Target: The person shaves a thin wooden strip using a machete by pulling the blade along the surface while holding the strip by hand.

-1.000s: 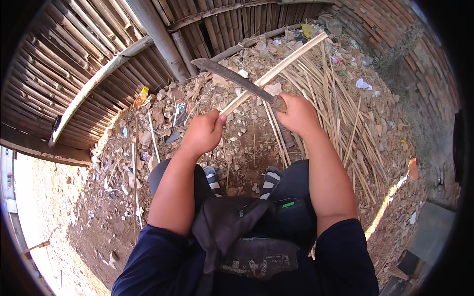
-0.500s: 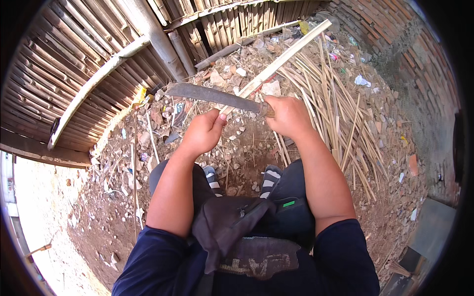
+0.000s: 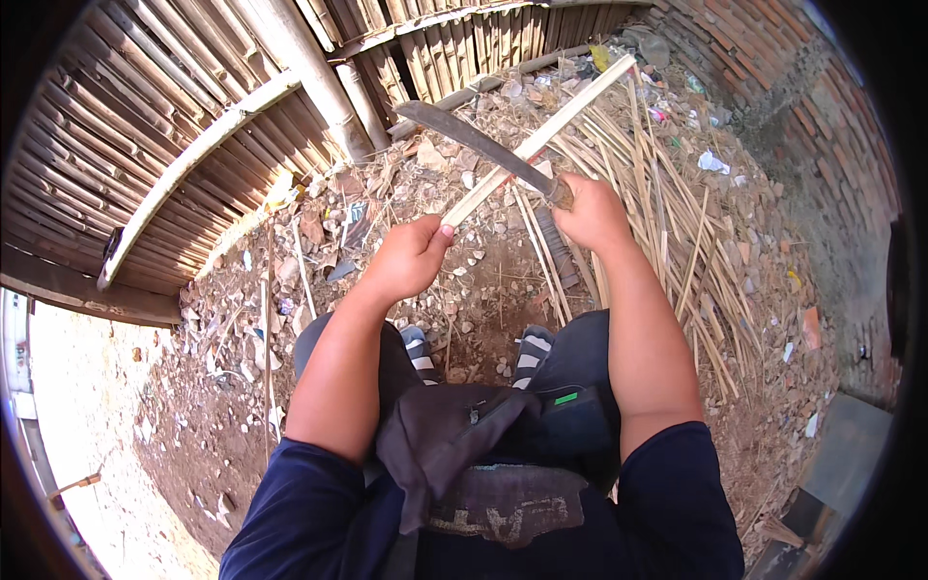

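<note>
My left hand [image 3: 414,253] is closed round the near end of a long, pale bamboo strip [image 3: 580,101], which slants up and away to the right. In my right hand [image 3: 592,215] is the wooden handle of a machete [image 3: 474,140], its dark curved blade pointing to the far left. The blade crosses the strip partway along its length; whether the edge touches it I cannot tell. Beneath the strip and to the right lies a loose pile of split bamboo strips [image 3: 667,222] on the ground.
A bamboo slat wall [image 3: 213,174] with a thick pole [image 3: 300,68] stands at the far left. On the right rises a brick wall [image 3: 822,145]. Stones and litter cover the dirt ground [image 3: 217,425]. A dark bag [image 3: 449,435] rests on my lap, above my striped footwear [image 3: 532,356].
My right hand has moved away and to the right, carrying the machete farther along the strip, with its tip raised. My left hand keeps its hold on the strip, nearly still.
</note>
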### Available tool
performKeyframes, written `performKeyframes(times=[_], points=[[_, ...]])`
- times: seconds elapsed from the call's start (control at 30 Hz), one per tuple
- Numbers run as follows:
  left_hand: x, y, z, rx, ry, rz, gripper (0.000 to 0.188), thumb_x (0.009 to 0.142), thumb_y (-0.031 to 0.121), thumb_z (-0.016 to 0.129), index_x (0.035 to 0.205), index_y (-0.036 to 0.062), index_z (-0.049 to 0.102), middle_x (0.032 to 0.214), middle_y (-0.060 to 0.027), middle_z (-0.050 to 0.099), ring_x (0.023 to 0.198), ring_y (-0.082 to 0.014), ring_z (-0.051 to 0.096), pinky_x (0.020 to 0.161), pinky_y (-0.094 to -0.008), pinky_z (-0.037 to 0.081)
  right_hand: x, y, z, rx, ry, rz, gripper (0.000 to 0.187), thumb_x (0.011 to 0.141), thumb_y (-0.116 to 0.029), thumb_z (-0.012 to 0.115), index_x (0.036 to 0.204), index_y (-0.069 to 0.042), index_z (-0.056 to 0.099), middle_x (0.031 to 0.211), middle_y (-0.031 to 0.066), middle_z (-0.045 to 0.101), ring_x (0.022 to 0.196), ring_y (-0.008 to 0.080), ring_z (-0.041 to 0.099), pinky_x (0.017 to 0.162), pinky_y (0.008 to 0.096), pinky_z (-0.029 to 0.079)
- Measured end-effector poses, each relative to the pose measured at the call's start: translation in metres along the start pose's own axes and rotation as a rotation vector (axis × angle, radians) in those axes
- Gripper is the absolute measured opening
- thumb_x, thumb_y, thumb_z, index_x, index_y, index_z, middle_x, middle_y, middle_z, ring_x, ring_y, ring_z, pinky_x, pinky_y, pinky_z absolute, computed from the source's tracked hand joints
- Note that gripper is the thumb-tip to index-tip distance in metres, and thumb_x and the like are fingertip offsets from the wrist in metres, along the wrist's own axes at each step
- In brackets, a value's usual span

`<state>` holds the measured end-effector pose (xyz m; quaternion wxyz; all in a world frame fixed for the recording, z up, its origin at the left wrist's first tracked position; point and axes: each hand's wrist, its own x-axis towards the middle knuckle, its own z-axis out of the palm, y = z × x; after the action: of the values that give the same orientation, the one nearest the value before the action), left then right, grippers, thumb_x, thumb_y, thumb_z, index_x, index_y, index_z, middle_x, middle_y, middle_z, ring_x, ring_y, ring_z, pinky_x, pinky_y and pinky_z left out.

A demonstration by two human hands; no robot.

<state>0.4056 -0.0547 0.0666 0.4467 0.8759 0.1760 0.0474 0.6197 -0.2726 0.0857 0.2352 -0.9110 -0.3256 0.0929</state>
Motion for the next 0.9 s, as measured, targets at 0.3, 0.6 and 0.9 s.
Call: performKeyframes(times=[0.3,0.6,0.9], points=[[-0.006,0.001,-0.007,0.08,0.004,-0.051,0.047,0.099,0.046,0.066,0.091,0.0,0.065,0.068,-0.0128,0.063,0.064,-0.0233,0.062,0.062,-0.0411,0.049,-0.014,-0.003,0.015,-0.076,0.012,-0.275,0.047,0.078,-0.026,0.075,0.123,-0.015,0.068,0.093,0.02,0.073,0.09,0.0409,0.07,0.081,0.0498,0.056],[-0.01,0.013,-0.007,0.192,-0.005,-0.051,0.04,0.093,0.038,0.076,0.094,-0.0001,0.065,0.072,-0.009,0.062,0.066,-0.0175,0.058,0.061,-0.0362,0.047,-0.005,0.01,0.003,0.136,0.157,-0.08,0.046,0.079,-0.027,0.076,0.122,-0.011,0.068,0.091,0.0216,0.072,0.087,0.0412,0.07,0.08,0.0485,0.056],[-0.013,-0.009,-0.008,0.093,-0.111,0.023,0.034,0.09,0.031,0.08,0.092,0.0022,0.062,0.072,-0.0022,0.059,0.067,-0.0124,0.055,0.061,-0.0328,0.046,-0.004,0.0,-0.007,0.077,-0.13,-0.118,0.042,0.083,-0.022,0.074,0.122,-0.006,0.068,0.092,0.0234,0.071,0.084,0.0409,0.068,0.079,0.0434,0.055]])
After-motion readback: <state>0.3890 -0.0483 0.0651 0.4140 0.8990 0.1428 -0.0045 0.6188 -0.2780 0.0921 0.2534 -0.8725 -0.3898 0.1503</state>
